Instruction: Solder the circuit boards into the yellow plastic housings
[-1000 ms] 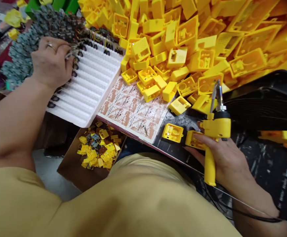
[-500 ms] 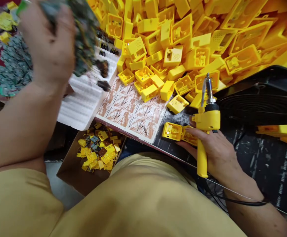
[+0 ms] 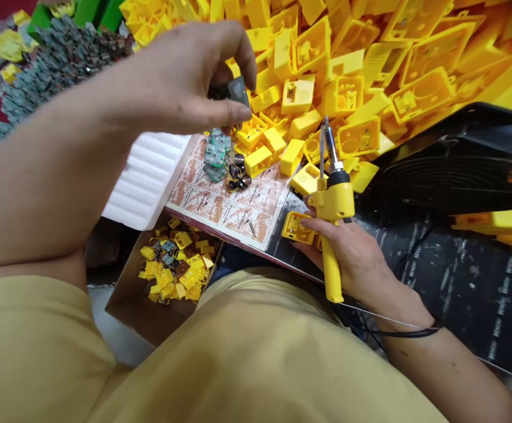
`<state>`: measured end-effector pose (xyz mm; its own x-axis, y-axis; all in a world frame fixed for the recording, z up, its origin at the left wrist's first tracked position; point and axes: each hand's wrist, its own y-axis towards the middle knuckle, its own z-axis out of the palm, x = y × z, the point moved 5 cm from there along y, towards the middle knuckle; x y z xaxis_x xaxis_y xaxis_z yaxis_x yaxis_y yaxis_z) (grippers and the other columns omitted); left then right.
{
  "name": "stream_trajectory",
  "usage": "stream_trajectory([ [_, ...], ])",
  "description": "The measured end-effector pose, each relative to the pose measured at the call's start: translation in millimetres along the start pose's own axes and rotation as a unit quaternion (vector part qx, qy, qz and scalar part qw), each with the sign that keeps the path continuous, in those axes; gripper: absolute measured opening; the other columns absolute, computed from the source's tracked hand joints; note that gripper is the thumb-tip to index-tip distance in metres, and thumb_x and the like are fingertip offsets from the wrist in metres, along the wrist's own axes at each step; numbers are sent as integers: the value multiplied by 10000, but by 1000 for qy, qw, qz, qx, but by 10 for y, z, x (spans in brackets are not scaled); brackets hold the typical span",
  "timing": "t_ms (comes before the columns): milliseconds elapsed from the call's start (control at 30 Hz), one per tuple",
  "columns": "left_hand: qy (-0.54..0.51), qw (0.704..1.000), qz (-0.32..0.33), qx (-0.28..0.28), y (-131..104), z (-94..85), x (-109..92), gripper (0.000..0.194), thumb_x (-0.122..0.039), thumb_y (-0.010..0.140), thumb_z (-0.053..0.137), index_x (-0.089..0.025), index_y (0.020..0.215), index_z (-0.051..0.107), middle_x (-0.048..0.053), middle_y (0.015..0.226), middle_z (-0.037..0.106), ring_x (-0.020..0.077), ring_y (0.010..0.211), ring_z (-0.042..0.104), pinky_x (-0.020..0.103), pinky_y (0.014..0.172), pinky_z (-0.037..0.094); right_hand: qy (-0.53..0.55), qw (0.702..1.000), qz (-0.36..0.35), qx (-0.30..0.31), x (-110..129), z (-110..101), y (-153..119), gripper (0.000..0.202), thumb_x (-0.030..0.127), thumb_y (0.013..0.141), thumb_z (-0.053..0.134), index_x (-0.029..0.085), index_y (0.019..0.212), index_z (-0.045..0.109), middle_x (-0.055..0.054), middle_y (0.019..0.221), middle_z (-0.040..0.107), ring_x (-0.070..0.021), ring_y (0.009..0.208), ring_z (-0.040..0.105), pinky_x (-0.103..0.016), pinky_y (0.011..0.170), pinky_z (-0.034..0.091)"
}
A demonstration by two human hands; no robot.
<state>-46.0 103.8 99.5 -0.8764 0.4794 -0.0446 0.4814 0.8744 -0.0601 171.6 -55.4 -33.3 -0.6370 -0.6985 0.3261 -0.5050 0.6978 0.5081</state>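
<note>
My left hand [image 3: 207,79] is over the printed sheet, thumb and fingers curled around a greyish circuit board [image 3: 238,91]; the palm side is hidden. Just below it, several green circuit boards [image 3: 218,150] lie on the sheet beside small round black parts [image 3: 238,173] on thin wires. My right hand [image 3: 352,247] grips a yellow soldering gun [image 3: 333,202], its metal tip pointing up and away. Under the thumb of that hand sits an open yellow casing [image 3: 297,227] at the bench edge, partly covered by the fingers.
A large heap of yellow casings [image 3: 344,94] spreads across the back. Grey-green boards [image 3: 62,64] are piled at left, near white foam [image 3: 150,176]. Below the bench edge stands a cardboard box [image 3: 136,305] of mixed parts. A black fan-like object [image 3: 458,158] stands at right.
My left hand has moved right from the foam to the printed sheet, where boards with wired black parts now lie. My right hand and the soldering gun have shifted slightly left.
</note>
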Motion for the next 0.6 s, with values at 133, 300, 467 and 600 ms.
stream_trajectory([
  [133,153,969,61,182,39,132,-371,362,-98,706,786,-269,1025,774,-94,696,606,200,762,720,494,866,578,-13,999,28,-14,-13,-49,-85,403,273,920,684,240,1288,523,-13,907,680,-174,770,668,-301,740,538],
  [300,209,905,292,229,-469,847,-1100,249,-62,769,675,-236,916,775,96,1188,734,365,1233,626,525,1019,540,-10,999,31,-2,-40,-32,-135,395,325,940,663,223,1291,513,-29,960,692,-191,835,687,-365,857,566],
  [467,-67,942,296,141,-906,1073,-1074,317,6,741,632,-284,803,745,-18,1346,688,260,1411,517,473,1199,423,12,999,37,-22,-52,-191,-191,490,407,868,755,234,1274,543,-43,1056,717,-218,963,708,-390,920,574],
  [600,-52,980,192,-11,-941,859,-693,348,-103,923,458,-212,1125,720,90,1364,673,244,1191,681,395,966,568,30,995,78,-60,-60,-411,-243,432,213,829,792,246,1203,579,-47,1115,736,-217,1011,722,-339,850,595],
])
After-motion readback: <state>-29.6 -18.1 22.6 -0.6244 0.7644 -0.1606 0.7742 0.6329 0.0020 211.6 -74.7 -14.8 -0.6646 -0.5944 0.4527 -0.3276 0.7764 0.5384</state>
